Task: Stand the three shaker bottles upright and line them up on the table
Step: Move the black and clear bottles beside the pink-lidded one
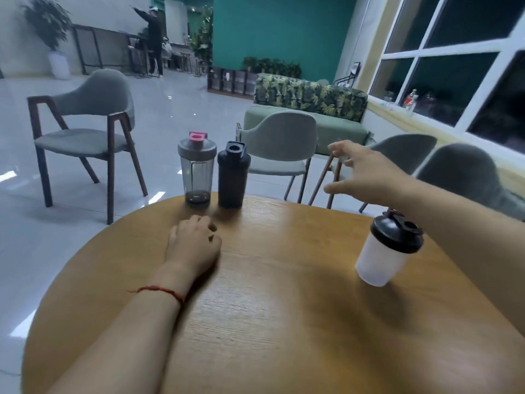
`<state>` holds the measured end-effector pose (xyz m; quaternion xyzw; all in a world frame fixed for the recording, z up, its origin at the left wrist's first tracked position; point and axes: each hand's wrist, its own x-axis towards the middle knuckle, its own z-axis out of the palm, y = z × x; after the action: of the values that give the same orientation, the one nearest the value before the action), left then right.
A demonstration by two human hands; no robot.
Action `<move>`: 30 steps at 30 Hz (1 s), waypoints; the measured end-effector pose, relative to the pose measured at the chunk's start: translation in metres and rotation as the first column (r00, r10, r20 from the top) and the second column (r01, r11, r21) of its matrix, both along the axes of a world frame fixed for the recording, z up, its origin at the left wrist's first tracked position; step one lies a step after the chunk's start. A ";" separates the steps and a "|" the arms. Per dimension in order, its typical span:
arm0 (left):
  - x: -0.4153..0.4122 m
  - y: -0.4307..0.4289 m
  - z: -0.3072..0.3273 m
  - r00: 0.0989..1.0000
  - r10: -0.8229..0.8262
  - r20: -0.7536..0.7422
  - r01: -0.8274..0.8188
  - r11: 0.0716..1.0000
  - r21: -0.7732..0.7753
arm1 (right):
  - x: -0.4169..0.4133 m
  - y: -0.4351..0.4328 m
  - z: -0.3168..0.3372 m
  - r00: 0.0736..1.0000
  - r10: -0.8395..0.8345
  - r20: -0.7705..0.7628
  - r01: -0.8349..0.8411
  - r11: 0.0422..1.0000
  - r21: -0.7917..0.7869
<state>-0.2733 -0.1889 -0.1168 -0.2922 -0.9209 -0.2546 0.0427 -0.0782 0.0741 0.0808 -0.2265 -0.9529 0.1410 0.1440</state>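
Three shaker bottles stand upright on the round wooden table (pixel 284 322). A clear grey bottle with a pink-topped lid (pixel 196 169) and an all-black bottle (pixel 233 175) stand side by side at the far edge. A white bottle with a black lid (pixel 385 253) stands apart at the right. My left hand (pixel 193 245) rests on the table in front of the two far bottles, fingers curled, holding nothing. My right hand (pixel 362 173) hovers above the table's far right edge with fingers spread, to the right of the black bottle and above the white one.
Grey upholstered chairs stand around the table: one at the far left (pixel 85 129), one behind the bottles (pixel 284 143), two at the right. A green sofa (pixel 309 109) and windows lie beyond. A person stands far back in the room.
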 end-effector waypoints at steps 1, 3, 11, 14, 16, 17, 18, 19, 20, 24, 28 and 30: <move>0.004 0.003 0.001 0.999 -0.042 -0.004 0.042 0.999 0.003 | 0.018 0.006 0.000 1.000 -0.023 0.008 0.023 1.000 0.002; 0.011 0.007 0.001 0.992 -0.130 -0.003 0.130 0.991 0.015 | 0.049 0.017 -0.002 0.998 -0.064 0.006 0.064 0.998 0.014; 0.021 0.010 0.000 0.961 -0.275 0.043 0.273 0.961 0.035 | 0.122 0.038 -0.042 0.968 -0.246 -0.052 0.233 0.955 -0.184; 0.021 0.008 0.002 0.961 -0.271 0.048 0.269 0.962 0.039 | 0.124 0.027 -0.071 0.979 -0.203 0.006 0.201 0.961 -0.187; 0.021 0.008 0.003 0.959 -0.278 0.056 0.276 0.960 0.043 | 0.116 0.029 -0.082 0.974 -0.227 -0.021 0.222 0.964 -0.148; 0.020 0.008 0.003 0.959 -0.276 0.066 0.274 0.961 0.048 | 0.109 0.030 -0.082 0.970 -0.239 -0.040 0.231 0.961 -0.151; 0.019 0.008 0.002 0.961 -0.268 0.075 0.264 0.963 0.055 | 0.099 0.028 -0.081 0.968 -0.246 -0.054 0.234 0.958 -0.166; 0.017 0.007 0.000 0.964 -0.252 0.078 0.247 0.967 0.067 | 0.086 0.026 -0.079 0.968 -0.241 -0.065 0.227 0.958 -0.177; 0.014 0.007 -0.001 0.971 -0.229 0.073 0.223 0.972 0.079 | 0.073 0.022 -0.077 0.972 -0.220 -0.084 0.203 0.963 -0.175; 0.003 0.003 -0.002 0.995 -0.081 0.057 0.075 0.992 0.099 | 0.005 0.009 -0.069 0.981 -0.107 -0.160 0.089 0.989 -0.116; -0.002 0.004 -0.006 0.999 0.017 0.050 -0.020 0.999 0.046 | -0.065 0.004 -0.061 0.979 -0.071 -0.189 0.050 0.992 -0.114; -0.003 0.005 -0.009 0.998 0.036 0.054 -0.038 0.998 0.045 | -0.095 0.004 -0.059 0.980 -0.066 -0.186 0.045 0.992 -0.115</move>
<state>-0.2759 -0.1835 -0.1261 -0.2672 -0.9208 -0.2826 0.0296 -0.1731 0.0781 0.0216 -0.2463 -0.9189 0.2103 0.2252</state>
